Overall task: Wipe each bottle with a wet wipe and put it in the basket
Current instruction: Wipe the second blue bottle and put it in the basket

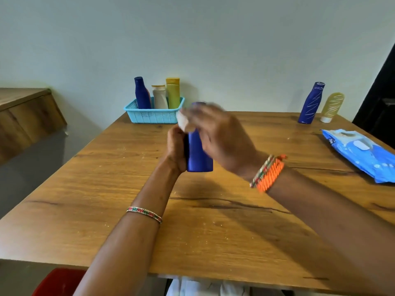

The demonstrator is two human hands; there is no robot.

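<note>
Nearest the camera: two bare forearms reaching over the front edge of a wooden table [106, 189] with dark grain cracks; a red rounded object [57, 282], partly cut off, sits below the table edge at lower left. Thin beaded bracelet [144, 214] on the left forearm, thick orange braided band [269, 174] plus a beaded one on the right wrist.

Left hand [175, 148] grips the lower body of a dark blue plastic bottle [199, 154], fingers curled round it, held upright above mid-table. Right hand [218, 133] is motion-blurred over the bottle's top, pinching a white wet wipe [183, 121] against the upper part; exact finger layout is too blurred to tell.

Light blue perforated plastic basket [152, 118] stands at the table's far edge near the wall, holding three upright bottles: a dark blue one [142, 94], a white one with a yellowish cap [159, 97], a yellow-green one [173, 92].

Far right: a dark blue bottle with pale scribbled lines [311, 103] stands leaning, just beside a translucent yellow tube [332, 106] on its white cap, also scribbled. Blue wet-wipe pack [361, 152] lies flat at the right edge.
</note>
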